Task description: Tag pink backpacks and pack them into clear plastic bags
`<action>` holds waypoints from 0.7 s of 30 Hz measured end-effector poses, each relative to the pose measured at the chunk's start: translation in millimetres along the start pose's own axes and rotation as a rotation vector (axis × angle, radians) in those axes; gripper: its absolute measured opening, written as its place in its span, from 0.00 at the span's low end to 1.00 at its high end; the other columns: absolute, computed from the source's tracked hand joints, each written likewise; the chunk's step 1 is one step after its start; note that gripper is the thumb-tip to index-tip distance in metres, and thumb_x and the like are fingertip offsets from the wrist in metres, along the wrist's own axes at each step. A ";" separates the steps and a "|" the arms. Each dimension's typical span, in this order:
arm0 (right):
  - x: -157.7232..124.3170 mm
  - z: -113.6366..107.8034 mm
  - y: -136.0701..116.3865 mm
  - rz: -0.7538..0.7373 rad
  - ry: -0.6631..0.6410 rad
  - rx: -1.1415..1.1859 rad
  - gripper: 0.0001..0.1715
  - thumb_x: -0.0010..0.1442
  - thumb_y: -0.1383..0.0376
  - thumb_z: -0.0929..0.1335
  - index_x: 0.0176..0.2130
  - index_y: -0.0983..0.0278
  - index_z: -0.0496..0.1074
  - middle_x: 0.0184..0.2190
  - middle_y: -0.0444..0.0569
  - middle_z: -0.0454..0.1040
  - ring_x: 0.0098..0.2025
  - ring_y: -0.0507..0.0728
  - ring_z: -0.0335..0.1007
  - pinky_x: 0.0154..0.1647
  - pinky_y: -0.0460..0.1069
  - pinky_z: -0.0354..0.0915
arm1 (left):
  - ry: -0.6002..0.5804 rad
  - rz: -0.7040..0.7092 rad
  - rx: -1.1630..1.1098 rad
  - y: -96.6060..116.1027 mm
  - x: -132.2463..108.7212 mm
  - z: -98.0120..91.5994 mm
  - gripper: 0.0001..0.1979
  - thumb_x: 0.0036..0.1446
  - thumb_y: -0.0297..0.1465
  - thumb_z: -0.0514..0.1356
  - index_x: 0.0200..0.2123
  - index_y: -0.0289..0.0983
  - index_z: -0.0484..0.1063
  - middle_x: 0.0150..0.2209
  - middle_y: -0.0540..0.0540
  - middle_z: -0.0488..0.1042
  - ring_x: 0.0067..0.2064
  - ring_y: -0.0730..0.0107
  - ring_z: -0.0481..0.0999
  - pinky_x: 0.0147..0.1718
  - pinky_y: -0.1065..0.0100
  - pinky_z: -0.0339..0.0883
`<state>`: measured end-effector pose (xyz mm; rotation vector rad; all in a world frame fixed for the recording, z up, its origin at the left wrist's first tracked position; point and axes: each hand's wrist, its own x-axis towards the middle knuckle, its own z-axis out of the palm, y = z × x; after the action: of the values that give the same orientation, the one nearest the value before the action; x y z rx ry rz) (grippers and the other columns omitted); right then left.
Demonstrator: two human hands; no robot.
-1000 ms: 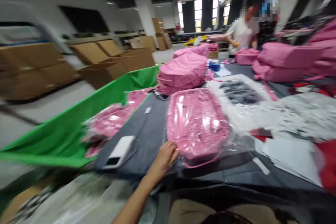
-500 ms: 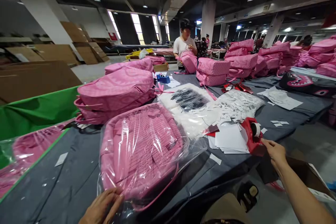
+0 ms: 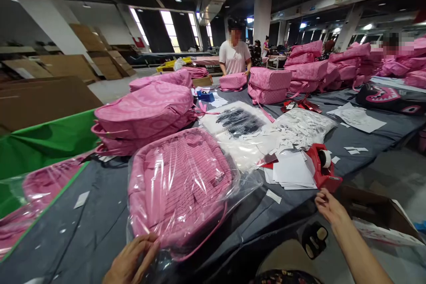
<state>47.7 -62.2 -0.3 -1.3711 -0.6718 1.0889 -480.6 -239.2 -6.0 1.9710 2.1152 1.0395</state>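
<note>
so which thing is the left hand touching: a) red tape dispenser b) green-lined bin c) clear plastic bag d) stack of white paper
C: the left hand has its fingers at the near edge of the clear plastic bag around the pink backpack.

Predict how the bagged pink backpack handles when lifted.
The backpack looks padded, so it probably holds its shape and feels light for its bulk. Its glossy plastic bag will likely slip under the left hand.
</note>
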 end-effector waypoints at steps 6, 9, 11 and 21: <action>-90.1 126.7 -4.1 0.209 -1.047 -0.047 0.27 0.59 0.45 0.72 0.28 0.62 0.62 0.21 0.37 0.52 0.21 0.47 0.43 0.19 0.43 0.48 | -0.024 -0.099 0.019 38.1 -3.1 -5.5 0.22 0.67 0.46 0.50 0.30 0.41 0.74 0.33 0.44 0.79 0.37 0.61 0.78 0.39 0.62 0.72; -120.3 198.6 -18.3 -0.099 -1.667 -0.334 0.27 0.63 0.45 0.69 0.28 0.63 0.64 0.22 0.39 0.58 0.24 0.48 0.49 0.25 0.45 0.49 | -0.083 -0.146 0.040 42.5 1.2 -5.8 0.15 0.68 0.38 0.53 0.32 0.39 0.73 0.37 0.44 0.78 0.42 0.62 0.76 0.46 0.60 0.66; -137.4 250.1 -21.4 -0.419 -1.945 -0.554 0.25 0.65 0.46 0.66 0.29 0.63 0.66 0.24 0.40 0.61 0.27 0.50 0.53 0.27 0.46 0.51 | -0.080 -0.182 0.051 41.2 1.2 -5.1 0.11 0.68 0.35 0.55 0.33 0.39 0.73 0.39 0.46 0.79 0.44 0.64 0.76 0.49 0.61 0.63; -174.0 378.9 14.7 -1.109 -1.882 -1.307 0.10 0.51 0.60 0.77 0.30 0.62 0.76 0.28 0.48 0.76 0.30 0.56 0.69 0.28 0.48 0.52 | -0.070 -0.227 0.000 41.4 -3.2 -0.6 0.09 0.67 0.32 0.57 0.33 0.39 0.72 0.41 0.47 0.78 0.46 0.65 0.74 0.53 0.59 0.59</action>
<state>-362.7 -58.0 74.4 -0.0418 -3.3436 0.5674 -444.7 -244.5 14.3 1.6893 2.2345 0.9163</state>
